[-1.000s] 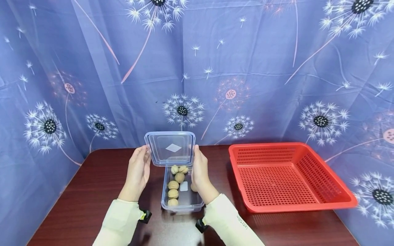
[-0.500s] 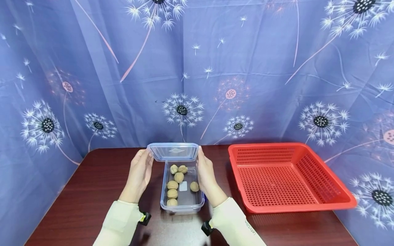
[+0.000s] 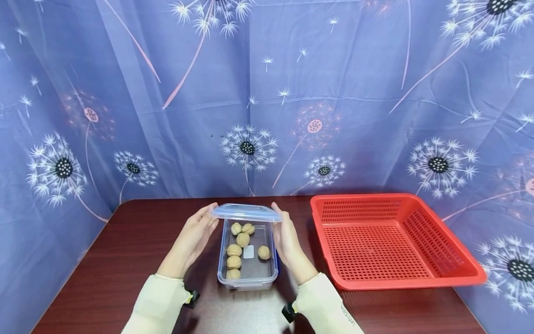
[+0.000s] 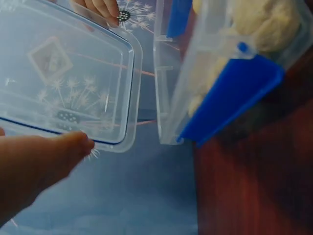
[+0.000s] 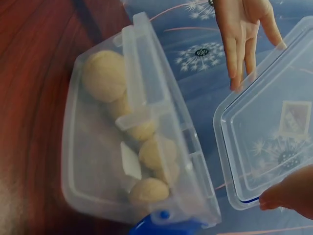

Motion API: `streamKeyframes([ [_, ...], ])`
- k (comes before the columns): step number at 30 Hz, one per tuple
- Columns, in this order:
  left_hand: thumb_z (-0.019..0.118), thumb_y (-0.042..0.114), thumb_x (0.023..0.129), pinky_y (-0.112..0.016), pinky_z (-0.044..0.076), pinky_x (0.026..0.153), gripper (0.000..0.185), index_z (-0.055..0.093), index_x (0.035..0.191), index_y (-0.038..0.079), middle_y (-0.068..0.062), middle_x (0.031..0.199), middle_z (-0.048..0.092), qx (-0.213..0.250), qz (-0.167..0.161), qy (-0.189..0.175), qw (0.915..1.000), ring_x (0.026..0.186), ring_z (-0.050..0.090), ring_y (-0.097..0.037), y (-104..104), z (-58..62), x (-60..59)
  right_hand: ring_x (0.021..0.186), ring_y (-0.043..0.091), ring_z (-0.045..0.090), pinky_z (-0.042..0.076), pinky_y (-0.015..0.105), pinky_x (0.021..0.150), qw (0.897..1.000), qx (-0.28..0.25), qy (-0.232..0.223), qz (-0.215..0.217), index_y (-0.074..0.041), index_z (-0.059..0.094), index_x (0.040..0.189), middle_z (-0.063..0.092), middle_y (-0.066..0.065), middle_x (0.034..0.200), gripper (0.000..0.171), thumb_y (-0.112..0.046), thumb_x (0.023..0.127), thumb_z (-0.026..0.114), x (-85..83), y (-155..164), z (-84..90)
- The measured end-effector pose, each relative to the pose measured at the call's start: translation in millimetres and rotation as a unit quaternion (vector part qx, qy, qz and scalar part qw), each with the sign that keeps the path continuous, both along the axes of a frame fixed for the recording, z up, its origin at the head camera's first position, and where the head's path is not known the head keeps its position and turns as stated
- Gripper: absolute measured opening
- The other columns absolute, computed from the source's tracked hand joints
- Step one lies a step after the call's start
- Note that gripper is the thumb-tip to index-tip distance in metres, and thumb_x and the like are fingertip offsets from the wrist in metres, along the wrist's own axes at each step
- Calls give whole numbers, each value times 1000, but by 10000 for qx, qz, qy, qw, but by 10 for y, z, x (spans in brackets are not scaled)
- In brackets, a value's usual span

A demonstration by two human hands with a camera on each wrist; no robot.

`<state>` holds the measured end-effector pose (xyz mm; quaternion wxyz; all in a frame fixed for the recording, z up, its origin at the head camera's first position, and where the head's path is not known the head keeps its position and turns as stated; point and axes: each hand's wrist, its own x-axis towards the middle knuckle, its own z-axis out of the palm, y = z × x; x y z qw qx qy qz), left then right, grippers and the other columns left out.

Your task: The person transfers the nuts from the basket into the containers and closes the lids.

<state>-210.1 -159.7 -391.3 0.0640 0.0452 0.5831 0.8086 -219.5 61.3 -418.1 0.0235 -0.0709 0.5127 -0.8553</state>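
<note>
My left hand (image 3: pixel 191 242) and right hand (image 3: pixel 289 239) hold a clear plastic lid (image 3: pixel 246 212) by its two side edges, thumb and fingers pinching it. In the head view the lid hangs nearly flat above the far end of a clear food container (image 3: pixel 250 282), apart from it. Several walnuts (image 3: pixel 234 262) lie in the container, mostly along its left side, with one walnut (image 3: pixel 264 253) at the right. The left wrist view shows a blue side latch (image 4: pixel 232 95) hanging loose; another blue latch (image 5: pixel 166 227) appears in the right wrist view.
A red perforated plastic basket (image 3: pixel 375 250) stands to the right on the dark wooden table (image 3: pixel 137 241). A blue curtain with dandelion prints (image 3: pixel 288 83) hangs behind the table's back edge. Inside the container is a white square (image 3: pixel 248 252).
The lid has tipped from nearly upright to nearly flat and come lower, with both hands still holding it. My right hand has shifted right, uncovering the walnut there.
</note>
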Motion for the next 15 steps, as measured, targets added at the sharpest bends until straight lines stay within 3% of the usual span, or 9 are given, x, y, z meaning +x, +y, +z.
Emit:
streamKeyframes([
  [5,37,10,104,-23,36,107,53,16,149,-9,-21,155,20,-264,-302,-178,9990,135,34,-17,-65,-97,24,146,29,7,7,42,119,9993,344,-65,152,8,17,149,11,18,159,58,-9,96,31,6,35,-54],
  [8,39,6,102,-17,41,99,55,14,149,-8,-23,155,19,-485,-426,-165,9978,134,33,-19,-90,-176,34,146,26,5,5,42,119,9982,549,23,248,6,19,149,13,14,159,59,-3,93,35,5,48,-86],
  [15,37,-3,100,-37,17,116,56,11,149,-9,-25,157,11,-683,-560,-47,9961,145,11,-30,-85,-353,45,146,25,5,5,42,119,9956,822,289,351,6,17,149,11,15,159,64,4,88,36,1,92,-188],
])
